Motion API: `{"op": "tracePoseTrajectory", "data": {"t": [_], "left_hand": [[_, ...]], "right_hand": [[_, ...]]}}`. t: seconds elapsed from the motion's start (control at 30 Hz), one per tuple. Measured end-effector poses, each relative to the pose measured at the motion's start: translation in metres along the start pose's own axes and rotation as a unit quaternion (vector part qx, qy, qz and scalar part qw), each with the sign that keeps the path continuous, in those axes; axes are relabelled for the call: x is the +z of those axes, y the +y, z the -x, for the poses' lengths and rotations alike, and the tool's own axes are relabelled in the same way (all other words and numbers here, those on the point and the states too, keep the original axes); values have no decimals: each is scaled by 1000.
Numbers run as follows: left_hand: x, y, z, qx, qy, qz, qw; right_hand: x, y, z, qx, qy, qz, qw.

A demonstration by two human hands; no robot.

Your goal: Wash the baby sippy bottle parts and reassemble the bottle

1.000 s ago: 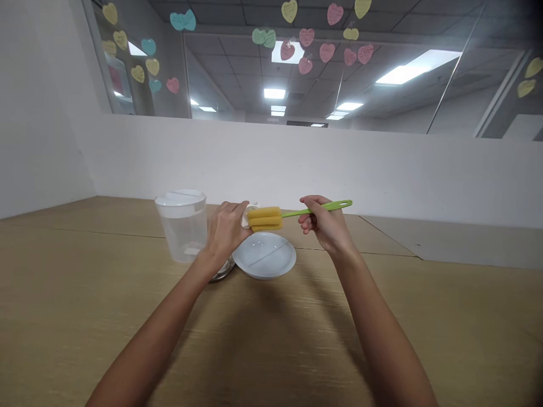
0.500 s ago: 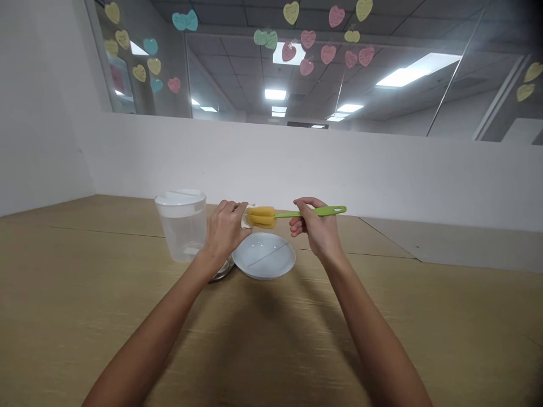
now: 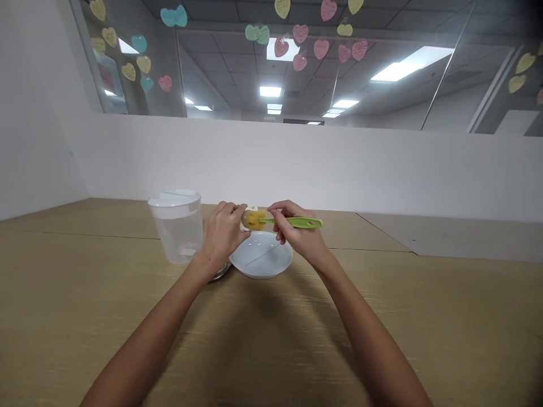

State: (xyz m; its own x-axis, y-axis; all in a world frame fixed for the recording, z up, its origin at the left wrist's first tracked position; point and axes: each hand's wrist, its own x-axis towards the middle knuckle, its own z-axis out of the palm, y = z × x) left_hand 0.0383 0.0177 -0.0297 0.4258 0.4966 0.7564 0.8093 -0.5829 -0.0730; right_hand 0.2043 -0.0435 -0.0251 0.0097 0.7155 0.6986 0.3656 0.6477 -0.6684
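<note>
**Yellow-headed brush (image 3: 256, 220) at the mouth of a small white vessel (image 3: 253, 208)**

The brush is in the air above the white bowl (image 3: 265, 261), lying nearly level, and its yellow head is partly inside the vessel's mouth; how deep it goes, I cannot tell. The right hand (image 3: 299, 234) holds the brush by its green handle (image 3: 309, 223), with the thumb and fingers closed around it. The left hand (image 3: 224, 229) is curled around the vessel, which lies on its side with the mouth toward the right hand; most of the vessel is hidden by the fingers.

A thin line crosses inside the bowl. Just beside the bowl, partly behind the left wrist, there is a shiny metal object (image 3: 223, 272). To its left stands a translucent bucket (image 3: 177, 232) with a lid. All these rest on the wooden table (image 3: 271, 345). Behind is a white wall (image 3: 314, 169), and above it, glass with heart-shaped notes (image 3: 321, 49).
</note>
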Motion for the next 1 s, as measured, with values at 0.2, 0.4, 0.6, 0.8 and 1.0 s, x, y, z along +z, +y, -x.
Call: {"op": "tracePoseTrajectory", "data": {"t": [0.2, 0.4, 0.6, 0.8, 1.0], "left_hand": [[2, 0, 0, 15, 6, 10, 1000], [4, 4, 1, 25, 28, 34, 999], [7, 11, 2, 47, 12, 74, 996], [9, -8, -3, -11, -29, 61, 998], [10, -22, -5, -50, -54, 19, 997]], "right_hand": [[1, 2, -1, -15, -11, 21, 1000], [7, 10, -1, -21, -9, 31, 999], [15, 19, -2, -53, -10, 94, 994], [6, 6, -2, -43, 12, 95, 994], [-13, -11, -1, -53, -43, 74, 995]]}}
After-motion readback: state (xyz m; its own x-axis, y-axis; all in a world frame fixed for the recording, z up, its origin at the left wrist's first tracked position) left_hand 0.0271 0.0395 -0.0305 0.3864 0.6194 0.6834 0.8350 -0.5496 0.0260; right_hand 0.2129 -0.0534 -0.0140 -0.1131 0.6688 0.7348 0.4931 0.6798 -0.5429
